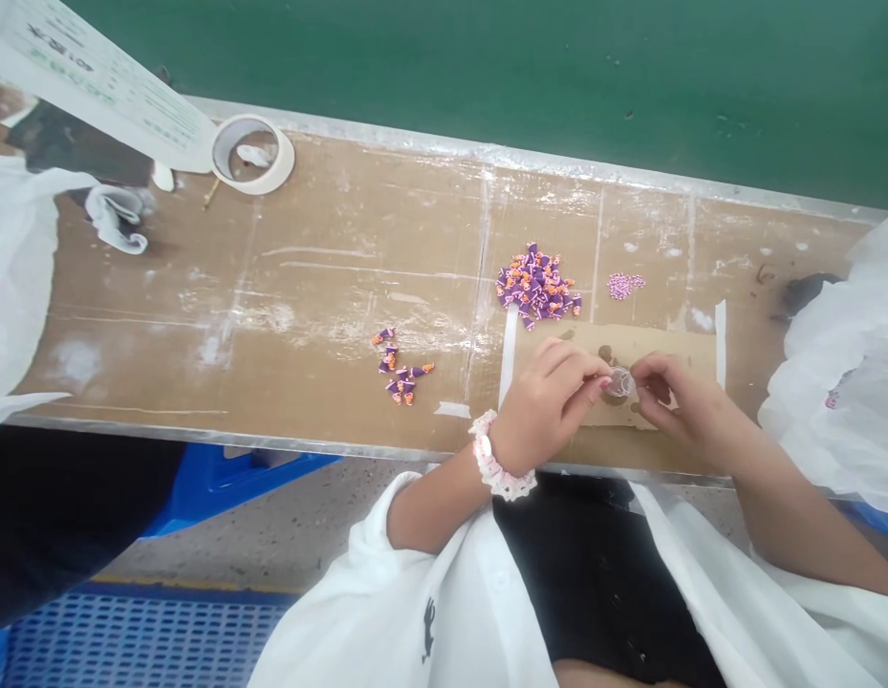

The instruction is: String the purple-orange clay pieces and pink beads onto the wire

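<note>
My left hand (548,397), with a scrunchie on its wrist, pinches the left side of a small clear round piece (619,382). On the other side, my right hand (683,401) has thumb and fingers closed at the right edge of that piece. Both hands are over a tan card (651,342) taped to the table. Beyond my left hand lies a pile of small purple and orange figures (535,285). A little heap of pink beads (625,286) sits to the right of that pile. Several more such figures (400,373) lie apart on the left.
A roll of masking tape (275,172) stands at the back left beside a white printed sheet (114,86). White plastic bags (837,363) are at the right end, with another (17,277) at the left. A blue stool (221,487) is below the table edge.
</note>
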The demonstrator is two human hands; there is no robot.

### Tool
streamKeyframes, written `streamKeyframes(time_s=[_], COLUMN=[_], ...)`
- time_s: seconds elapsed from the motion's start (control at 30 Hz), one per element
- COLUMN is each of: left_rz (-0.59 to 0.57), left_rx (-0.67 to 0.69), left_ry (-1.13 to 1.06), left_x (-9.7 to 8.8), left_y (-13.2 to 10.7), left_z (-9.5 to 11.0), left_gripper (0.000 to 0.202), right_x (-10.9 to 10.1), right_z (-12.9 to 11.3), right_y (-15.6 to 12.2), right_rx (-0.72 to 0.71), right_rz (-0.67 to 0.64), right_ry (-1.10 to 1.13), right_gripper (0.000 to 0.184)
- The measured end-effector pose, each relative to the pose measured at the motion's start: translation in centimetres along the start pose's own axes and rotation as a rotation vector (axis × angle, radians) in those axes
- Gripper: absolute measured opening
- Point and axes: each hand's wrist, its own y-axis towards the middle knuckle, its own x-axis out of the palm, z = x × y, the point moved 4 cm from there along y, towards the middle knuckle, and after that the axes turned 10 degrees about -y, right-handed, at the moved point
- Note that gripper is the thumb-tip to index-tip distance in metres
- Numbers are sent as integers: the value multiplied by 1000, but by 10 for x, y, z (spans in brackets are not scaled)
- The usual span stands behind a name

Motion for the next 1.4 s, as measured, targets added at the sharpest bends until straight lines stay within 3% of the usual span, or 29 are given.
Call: streamKeyframes(time_s=[0.17, 0.3, 0.43, 0.53, 0.6, 0.73, 0.83, 0.97, 1.1, 1.23, 1.4], left_rz=[26, 61, 128, 171, 102, -162, -181, -190, -240, -418, -594], left_rx=[-85, -115, -151, -208, -313, -595, -697, -697, -626, -463, -506], left_ry=[61, 123, 176, 331, 524, 823, 922, 1005, 1087, 1173, 1188], left_x=[-13, -27, -45, -67, -85, -123, -139, -133, -124, -118, -108], left_y=[-7, -12, -15, -19, -25, -46, -58, -62, -59, -50, -41], left_z=[-6, -9, -15, -24, -31, -35, -25, -25, -37, -40, -38], left_gripper=[7, 7, 8, 9, 11, 13, 14, 13, 12, 24, 29], right_x=[5, 6, 1, -10, -16, -17, -22, -25, -24, -25, -26], right_z=[-4, -6, 2, 5, 4, 1, 6, 12, 6, 2, -8], right_y=[5, 5, 1, -1, 0, 5, 5, -1, -3, 0, 4], right_rx=[-176, -231, -87, 6, 1, -64, -38, 49, 43, 38, -24], right_rz=[4, 3, -16, 104, 156, 98, 196, 283, 242, 238, 231], right_ry=[-193, -283, -182, 7, 85, 79, 219, 341, 315, 324, 339], right_gripper=[15, 18, 14, 15, 16, 21, 26, 29, 25, 25, 25])
